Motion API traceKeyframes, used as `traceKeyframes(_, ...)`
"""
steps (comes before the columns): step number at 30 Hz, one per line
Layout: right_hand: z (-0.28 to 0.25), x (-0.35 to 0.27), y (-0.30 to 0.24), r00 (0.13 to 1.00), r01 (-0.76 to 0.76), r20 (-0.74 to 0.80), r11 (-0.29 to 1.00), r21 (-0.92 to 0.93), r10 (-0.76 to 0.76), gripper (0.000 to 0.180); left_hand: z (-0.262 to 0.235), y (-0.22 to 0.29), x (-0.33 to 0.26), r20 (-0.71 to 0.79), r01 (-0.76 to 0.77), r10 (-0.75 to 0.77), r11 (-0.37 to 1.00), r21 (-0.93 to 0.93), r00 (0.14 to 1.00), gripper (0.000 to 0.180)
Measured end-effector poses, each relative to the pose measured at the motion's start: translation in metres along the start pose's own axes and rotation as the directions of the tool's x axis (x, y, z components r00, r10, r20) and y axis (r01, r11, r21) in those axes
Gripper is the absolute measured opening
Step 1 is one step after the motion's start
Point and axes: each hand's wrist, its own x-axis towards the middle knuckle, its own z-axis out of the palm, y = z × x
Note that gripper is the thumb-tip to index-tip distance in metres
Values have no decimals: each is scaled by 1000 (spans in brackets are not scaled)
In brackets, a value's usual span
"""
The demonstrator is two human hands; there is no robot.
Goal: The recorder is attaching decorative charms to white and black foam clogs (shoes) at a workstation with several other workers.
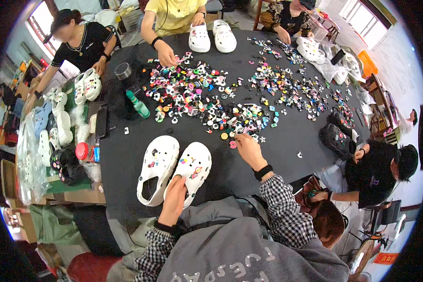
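My left hand point(175, 196) grips a white clog point(198, 155) by its heel opening, thumb inside. Colourful charms are fixed on its upper. Touching it on the left, a second white clog point(163, 146) lies on the black table point(122, 174), also with some charms. My right hand point(250, 151) reaches to the near edge of a pile of small shoe charms point(239, 117). Its fingers are pinched together there; whatever is between them is too small to make out. A pink round charm point(233, 144) lies just beside the fingertips.
Across the table a person in yellow point(176, 19) handles charms beside two white clogs point(211, 37). A green bottle point(138, 105) and a red-lidded jar point(83, 152) stand left. More clogs point(63, 127) crowd the left side. Black clogs point(338, 138) lie right, near another person point(385, 169).
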Motion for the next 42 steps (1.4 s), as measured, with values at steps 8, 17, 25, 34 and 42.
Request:
traceKeyframes(8,36,2,0,996,1,-91,985,-173,-17,20,25,3,17,-76,-77,66,983,-164,995,43)
traceKeyframes(17,34,-6,1,987,-67,-139,993,102,81,25,4,-11,24,-208,-140,126,989,-52,970,28)
traceKeyframes(25,20,-11,-24,993,-33,-94,921,388,76,14,4,-8,23,-231,-114,116,993,19,966,25)
traceKeyframes(34,26,-26,-98,963,-210,266,766,607,54,18,3,-5,32,-16,-38,38,999,-27,999,42)
traceKeyframes(42,56,-28,-101,995,-42,98,823,566,-17,22,-6,-7,37,53,49,-43,992,-116,998,44)
